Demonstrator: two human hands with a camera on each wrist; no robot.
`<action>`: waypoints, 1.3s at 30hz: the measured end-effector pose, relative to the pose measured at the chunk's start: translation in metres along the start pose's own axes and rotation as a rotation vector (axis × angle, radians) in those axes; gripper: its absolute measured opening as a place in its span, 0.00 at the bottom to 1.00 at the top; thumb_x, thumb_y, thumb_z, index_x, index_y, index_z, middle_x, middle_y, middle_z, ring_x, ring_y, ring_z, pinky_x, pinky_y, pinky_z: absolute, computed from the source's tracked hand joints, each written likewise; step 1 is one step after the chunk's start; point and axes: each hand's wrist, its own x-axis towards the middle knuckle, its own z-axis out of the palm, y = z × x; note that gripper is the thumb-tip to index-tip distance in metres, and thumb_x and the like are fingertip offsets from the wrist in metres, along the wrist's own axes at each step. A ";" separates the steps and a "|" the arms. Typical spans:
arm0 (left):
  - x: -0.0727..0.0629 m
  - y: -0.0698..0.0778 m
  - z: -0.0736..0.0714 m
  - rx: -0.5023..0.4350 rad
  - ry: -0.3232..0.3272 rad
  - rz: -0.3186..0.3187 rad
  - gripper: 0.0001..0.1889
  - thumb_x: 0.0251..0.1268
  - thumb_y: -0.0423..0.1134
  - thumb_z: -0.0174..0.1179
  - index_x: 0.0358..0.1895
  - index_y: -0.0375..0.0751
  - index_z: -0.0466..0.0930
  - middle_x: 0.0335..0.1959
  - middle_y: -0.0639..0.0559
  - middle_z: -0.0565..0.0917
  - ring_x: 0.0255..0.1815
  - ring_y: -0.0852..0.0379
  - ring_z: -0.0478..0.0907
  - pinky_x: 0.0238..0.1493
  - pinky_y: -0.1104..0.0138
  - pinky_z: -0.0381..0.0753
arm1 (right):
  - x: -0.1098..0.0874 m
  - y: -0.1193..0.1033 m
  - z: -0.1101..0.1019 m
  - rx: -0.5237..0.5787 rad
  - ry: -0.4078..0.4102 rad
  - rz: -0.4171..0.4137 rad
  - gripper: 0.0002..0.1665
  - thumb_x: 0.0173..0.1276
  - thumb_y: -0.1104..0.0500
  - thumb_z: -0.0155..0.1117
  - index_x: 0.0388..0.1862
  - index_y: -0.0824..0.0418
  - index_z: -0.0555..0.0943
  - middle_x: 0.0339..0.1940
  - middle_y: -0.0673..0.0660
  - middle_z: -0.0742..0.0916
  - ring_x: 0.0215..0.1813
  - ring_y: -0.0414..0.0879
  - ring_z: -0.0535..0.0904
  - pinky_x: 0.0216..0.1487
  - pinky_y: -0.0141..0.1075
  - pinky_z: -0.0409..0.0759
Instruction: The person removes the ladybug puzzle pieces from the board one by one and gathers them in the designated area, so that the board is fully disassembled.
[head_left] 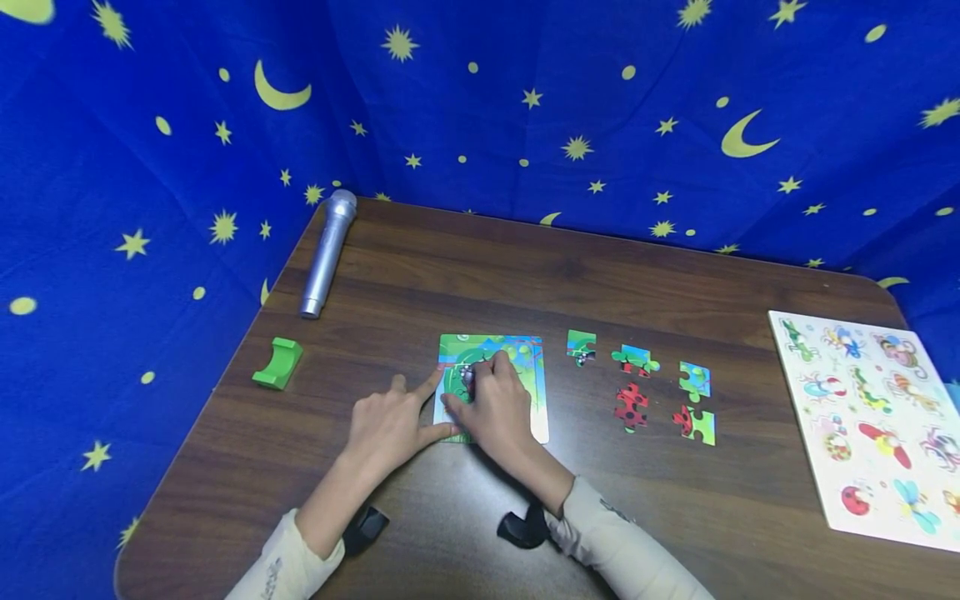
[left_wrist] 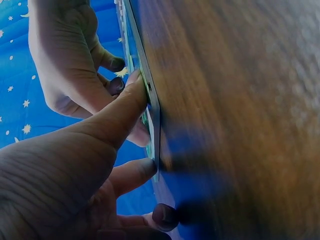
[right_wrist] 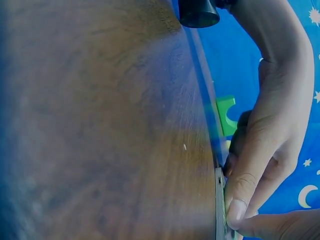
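In the head view a square puzzle board (head_left: 538, 400) with a green and blue picture lies on the table. My left hand (head_left: 386, 429) rests at its left side, with thumb and index finger spread and touching the edge and corner. My right hand (head_left: 501, 412) is over the board, fingers bent, thumb and index finger at a puzzle piece (head_left: 467, 377) with a dark grey part; the hand hides most of it. Both wrist views show the fingers against the thin board, seen edge-on. Loose puzzle pieces (head_left: 632, 407) with red, green and blue parts lie to the right.
A silver microphone (head_left: 327, 258) lies at the back left. Nearer is a green curved block (head_left: 279, 363). A white board with insect pictures (head_left: 870, 417) lies at the right edge of the wooden table (head_left: 480, 275). A blue starry cloth (head_left: 480, 100) hangs behind.
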 end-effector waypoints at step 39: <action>0.001 0.001 0.001 -0.017 0.012 0.006 0.49 0.48 0.77 0.61 0.74 0.59 0.65 0.47 0.30 0.82 0.13 0.56 0.63 0.14 0.65 0.61 | -0.005 0.069 -0.057 -0.038 0.025 0.177 0.28 0.48 0.42 0.81 0.34 0.64 0.86 0.34 0.59 0.78 0.23 0.50 0.73 0.18 0.39 0.68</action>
